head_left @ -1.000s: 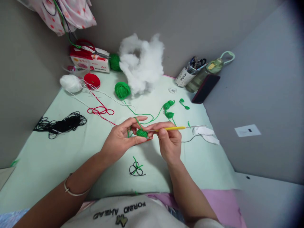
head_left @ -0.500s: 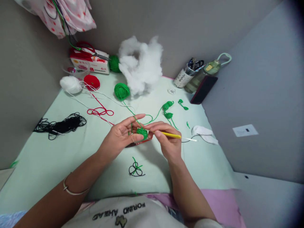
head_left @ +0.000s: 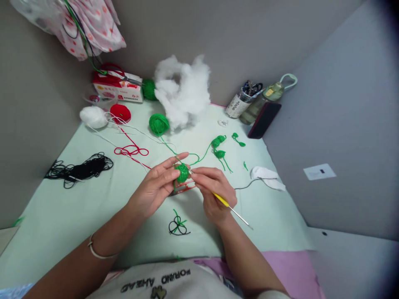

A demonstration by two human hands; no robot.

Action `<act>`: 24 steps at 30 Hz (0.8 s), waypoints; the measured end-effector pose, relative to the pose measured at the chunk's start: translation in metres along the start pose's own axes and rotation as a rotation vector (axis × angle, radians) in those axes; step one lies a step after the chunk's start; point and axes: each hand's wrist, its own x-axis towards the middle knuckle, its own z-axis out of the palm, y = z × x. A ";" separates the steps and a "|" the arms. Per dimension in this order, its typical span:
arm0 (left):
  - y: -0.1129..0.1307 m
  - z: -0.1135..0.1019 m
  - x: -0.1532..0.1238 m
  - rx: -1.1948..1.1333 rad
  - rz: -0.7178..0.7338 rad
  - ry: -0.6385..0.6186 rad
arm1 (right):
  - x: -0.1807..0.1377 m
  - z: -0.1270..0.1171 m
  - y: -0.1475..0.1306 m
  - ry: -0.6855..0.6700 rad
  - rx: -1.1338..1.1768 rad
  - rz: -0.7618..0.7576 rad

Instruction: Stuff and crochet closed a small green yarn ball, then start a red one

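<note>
Between the thumb and fingers of my left hand [head_left: 157,181] is a small green crocheted piece [head_left: 182,173]. A strand of green yarn passes over my raised left index finger and leads toward a green yarn ball [head_left: 158,124]. My right hand [head_left: 215,192] is closed around a crochet hook [head_left: 221,199] with a yellow grip. The hook's front end meets the right edge of the green piece; its metal back end points down to the right. Below the hands, a partly hidden red-and-dark object [head_left: 184,187] lies on the table.
White stuffing [head_left: 183,93] sits at the back, beside a box [head_left: 118,88] with red-handled scissors. Black yarn [head_left: 81,169] lies left. Small green crocheted pieces [head_left: 219,143] lie right, near a white crocheted piece [head_left: 267,177]. A pen cup [head_left: 238,105], bottle [head_left: 259,104] and phone [head_left: 264,120] stand back right.
My right hand has turned, so the hook's back end now points down toward me instead of sideways. The green piece has shifted slightly left and been turned. The view has tilted slightly.
</note>
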 end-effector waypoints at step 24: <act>0.008 -0.011 0.002 0.154 0.009 -0.014 | 0.018 -0.005 0.004 0.107 0.635 0.588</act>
